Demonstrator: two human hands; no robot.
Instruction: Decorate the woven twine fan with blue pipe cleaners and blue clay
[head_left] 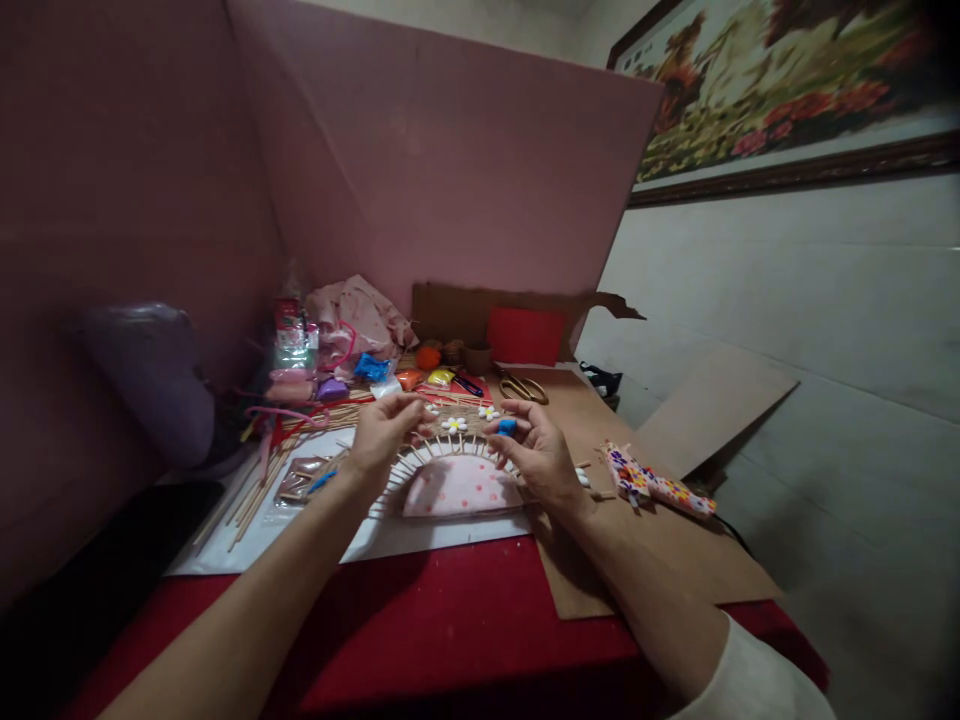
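Note:
My right hand (536,455) holds a small lump of blue modelling clay (507,427) between thumb and fingers. My left hand (386,432) is held level with it on the other side, thumb and fingertips pinched together; whatever they hold, if anything, is too small to make out. Below and between both hands lies a half-round piece of pale pink spotted fabric (457,487), with short wooden sticks (405,465) fanning out around its curve. A brown woven band runs across the sticks, bearing white clay flowers with yellow centres, one flower (454,427) between my hands.
Clay packets, including a blue packet (371,367), crowd the back left beside crumpled pink cloth (356,310). Gold-handled scissors (523,388) lie behind my right hand. A flower-patterned glue gun (660,485) rests on brown cardboard (675,545) at right. Loose sticks (251,500) lie at left.

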